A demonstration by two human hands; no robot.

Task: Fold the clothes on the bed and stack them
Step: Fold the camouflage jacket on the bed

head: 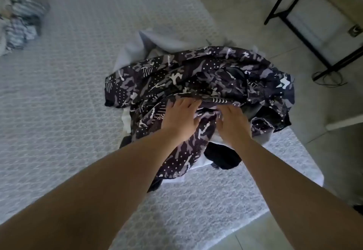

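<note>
Both bare forearms reach in from the near edge over the bed (59, 96), whose pale quilted cover fills most of the view. The left hand (179, 117) lies on the crumpled camouflage garment (196, 76) with its fingers stretched forward and only slightly bent, pressing the cloth. The right hand (232, 124) sits just beside it, fingers curled down into a fold of the same cloth and gripping it. The garment, dark with grey and white patches and dots, is heaped near the bed's right edge, spreading out beyond the fingertips and trailing back between the two wrists. Under it, a black piece of clothing (222, 157) shows below the right wrist and a pale grey cloth (137, 47) sticks out on the far side. On the floor to the right stands a black metal frame (300, 33) with a dark cable (328, 78) looped near its foot. Far left on the bed lies a bundle of striped blue-and-white clothes (21, 21), well apart from the heap.
</note>
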